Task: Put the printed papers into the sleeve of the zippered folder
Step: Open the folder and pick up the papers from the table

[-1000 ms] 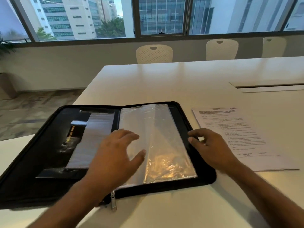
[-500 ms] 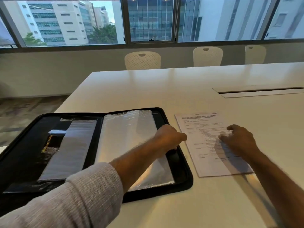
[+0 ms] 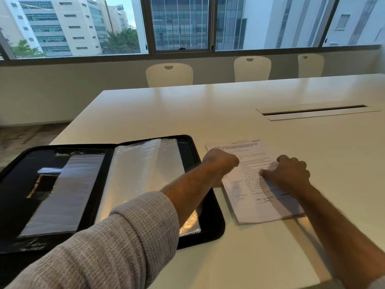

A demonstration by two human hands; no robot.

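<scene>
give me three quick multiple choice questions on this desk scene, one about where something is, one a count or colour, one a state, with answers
1. Where do the printed papers lie?
A. inside the clear sleeve
B. on the table, right of the zippered folder
C. on a chair

2. How many chairs stand behind the table?
A. one
B. three
C. five

3. What state is the zippered folder in?
A. zipped shut
B. standing upright
C. lying open flat

Answers: 1 B, the sheets sit on the tabletop under the left hand and right hand. 2 B, three white backs show. 3 C, the clear sleeve is exposed.

One folder [image 3: 210,224], three chairs [image 3: 169,75], two hands [image 3: 220,163].
</scene>
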